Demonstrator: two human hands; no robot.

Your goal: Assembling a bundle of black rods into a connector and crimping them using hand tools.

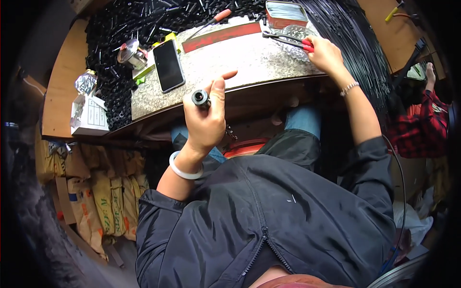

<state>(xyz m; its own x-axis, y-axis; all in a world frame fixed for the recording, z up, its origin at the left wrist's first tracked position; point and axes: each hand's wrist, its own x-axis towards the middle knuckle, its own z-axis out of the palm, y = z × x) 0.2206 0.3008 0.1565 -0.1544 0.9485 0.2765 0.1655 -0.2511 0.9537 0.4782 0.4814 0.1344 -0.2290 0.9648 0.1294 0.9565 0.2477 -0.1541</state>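
My left hand (206, 115) is raised in front of the table's near edge, closed around a black hollow cylindrical part (200, 98). The part's round open end faces up; the rest of it is hidden in my fist, and my index finger points out to the right. My right hand (325, 55) grips red-handled pliers (288, 40) over the right side of the worktop. Their dark jaws point left, close to a red tin (286, 14) of thin pale rods. Beneath the pliers lies a clear patterned glass dish (294, 54).
Heaps of small black parts (110, 53) cover the table's back and left. Long dark rods (353, 53) lie at right. A phone (169, 66), a metal cup (132, 55), a white box (90, 115) and an orange-handled screwdriver (222, 15) are around the worktop. Another person's sleeve (422, 125) shows far right.
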